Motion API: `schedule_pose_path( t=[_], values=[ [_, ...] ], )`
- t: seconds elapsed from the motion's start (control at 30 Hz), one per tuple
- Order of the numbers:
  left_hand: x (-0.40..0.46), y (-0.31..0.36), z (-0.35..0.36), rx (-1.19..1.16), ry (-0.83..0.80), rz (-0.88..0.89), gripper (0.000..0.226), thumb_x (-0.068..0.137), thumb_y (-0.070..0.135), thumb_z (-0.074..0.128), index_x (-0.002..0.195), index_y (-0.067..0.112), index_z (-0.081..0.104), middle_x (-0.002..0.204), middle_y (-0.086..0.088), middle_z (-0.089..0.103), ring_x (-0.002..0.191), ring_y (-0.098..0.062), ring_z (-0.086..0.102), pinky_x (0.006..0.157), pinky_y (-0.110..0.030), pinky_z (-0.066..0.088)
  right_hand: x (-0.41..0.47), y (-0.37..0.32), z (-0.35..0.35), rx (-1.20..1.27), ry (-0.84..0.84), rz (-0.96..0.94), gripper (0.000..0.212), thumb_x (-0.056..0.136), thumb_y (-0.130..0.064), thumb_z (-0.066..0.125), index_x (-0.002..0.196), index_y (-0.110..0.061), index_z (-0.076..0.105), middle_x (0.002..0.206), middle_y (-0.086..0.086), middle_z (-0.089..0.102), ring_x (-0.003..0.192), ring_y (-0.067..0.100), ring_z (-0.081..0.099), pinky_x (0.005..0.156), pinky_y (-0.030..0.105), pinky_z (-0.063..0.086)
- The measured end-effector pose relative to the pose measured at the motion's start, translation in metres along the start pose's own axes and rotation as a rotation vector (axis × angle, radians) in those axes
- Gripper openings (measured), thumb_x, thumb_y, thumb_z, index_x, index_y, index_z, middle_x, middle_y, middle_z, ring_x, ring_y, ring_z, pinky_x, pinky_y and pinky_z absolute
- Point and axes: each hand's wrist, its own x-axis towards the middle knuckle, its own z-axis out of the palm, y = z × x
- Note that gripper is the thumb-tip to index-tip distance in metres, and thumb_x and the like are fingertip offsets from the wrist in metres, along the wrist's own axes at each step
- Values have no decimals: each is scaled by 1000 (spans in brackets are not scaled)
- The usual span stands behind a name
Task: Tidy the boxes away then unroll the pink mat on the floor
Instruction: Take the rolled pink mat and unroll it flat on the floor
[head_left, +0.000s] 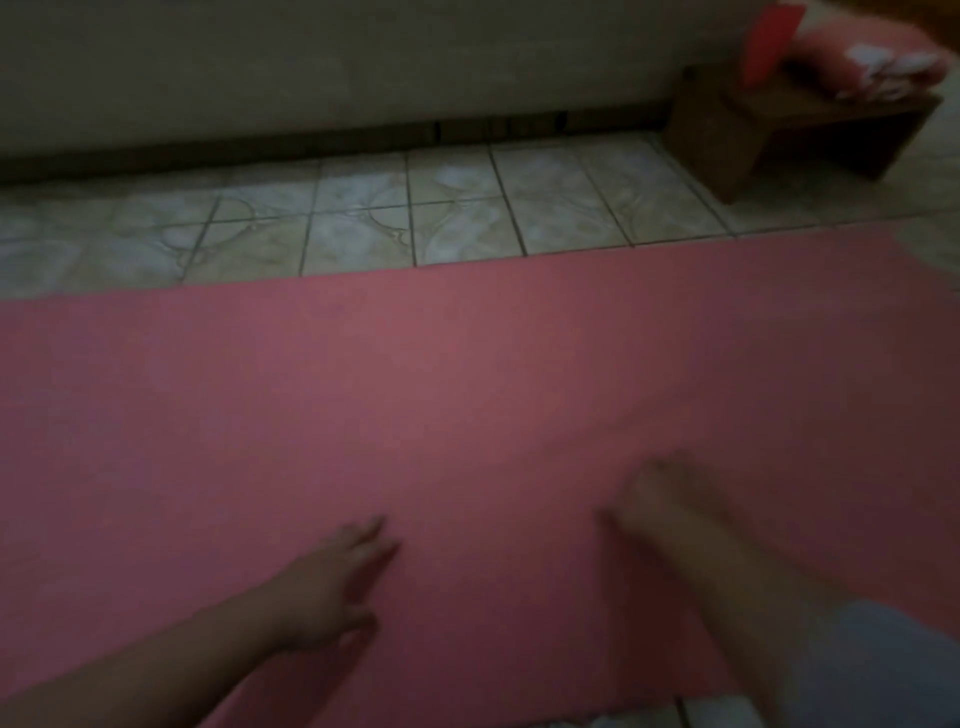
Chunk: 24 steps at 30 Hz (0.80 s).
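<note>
We see a plain pink foam mat (467, 389) on pale grey-beige floor tiles (363, 218) with marbled swirls and dark grout; a brown wooden stool (727, 140) bears a pink, perhaps white-flowered cloth bundle (872, 62)

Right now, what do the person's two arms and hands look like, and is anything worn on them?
Both forearms are bare. The left hand shows no ring, watch or glove. The right hand is too blurred to check. A pale grey garment covers the lower right corner.

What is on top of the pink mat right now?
Both hands: the left hand flat with straight fingers, the right hand blurred. The mat hides the floor beneath it.
</note>
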Motion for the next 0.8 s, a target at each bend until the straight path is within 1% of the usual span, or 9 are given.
schedule_pose_path(
  t=[0.07, 0.17, 0.27, 0.33, 0.4, 0.43, 0.6, 0.7, 0.8],
  values=[
    [-7, -27, 6, -72, 102, -112, 99, 79, 55, 63, 150, 29, -1, 158, -1, -17, 147, -23, -7, 117, -32, 5, -26, -53, 12, 102, -5, -173, 92, 70, -66, 63, 145, -23, 31, 158, 15, 13, 145, 36, 12, 115, 49, 22],
    [-12, -55, 10, -70, 158, -275, 114, 62, 73, 65, 147, 42, -4, 157, 1, -22, 146, -31, -10, 118, -48, 13, -58, -122, 26, 107, -49, -362, 112, 59, -71, 69, 148, -38, 11, 161, 3, -10, 146, 34, -11, 110, 64, 14],
    [-24, -79, 12, -158, 227, -500, 127, 40, 88, 61, 142, 55, -6, 157, -5, -23, 144, -41, -9, 115, -56, 14, -73, -151, 43, 111, -173, -309, 132, 45, -71, 77, 146, -50, -5, 155, -5, -31, 141, 32, -28, 100, 75, 8],
    [-32, -91, 22, -184, 298, -625, 134, 24, 101, 41, 137, 57, -16, 158, -7, -21, 143, -43, -5, 112, -59, 17, -75, -144, 55, 161, -239, -212, 140, 38, -72, 79, 142, -54, -14, 151, -8, -38, 141, 31, -29, 99, 78, 7],
    [-36, -93, 34, -136, 325, -627, 128, 23, 105, 18, 130, 56, -30, 158, -4, -19, 143, -43, -1, 112, -59, 17, -72, -123, 63, 86, -226, -218, 144, 32, -79, 74, 136, -57, -23, 144, -17, -44, 140, 27, -31, 97, 78, 4],
    [-35, -92, 38, -123, 330, -604, 123, 25, 105, 13, 126, 55, -34, 159, -2, -19, 143, -44, 0, 112, -59, 16, -70, -110, 66, 55, -207, -235, 144, 30, -83, 69, 135, -57, -25, 142, -20, -45, 140, 24, -31, 98, 78, 3],
    [-33, -87, 34, -81, 233, -568, 130, 21, 105, 12, 127, 45, -35, 158, -4, -20, 141, -50, 1, 115, -54, 14, -62, -76, 69, 81, -88, -232, 145, 16, -95, 50, 133, -58, -27, 140, -23, -43, 141, 17, -29, 106, 68, 1],
    [-33, -79, 32, -85, 212, -556, 136, 20, 104, 10, 134, 43, -30, 158, -4, -20, 140, -51, -1, 116, -53, 13, -60, -66, 66, 71, -76, -237, 142, 12, -98, 45, 123, -59, -35, 140, -26, -41, 142, 14, -26, 107, 67, 4],
    [-30, -63, 35, -85, 181, -548, 133, 23, 104, 14, 131, 43, -33, 157, -4, -23, 140, -52, -3, 116, -55, 12, -57, -50, 61, 48, -66, -232, 138, 10, -100, 40, 116, -60, -39, 138, -26, -43, 143, 14, -23, 108, 66, 7]
  ],
)
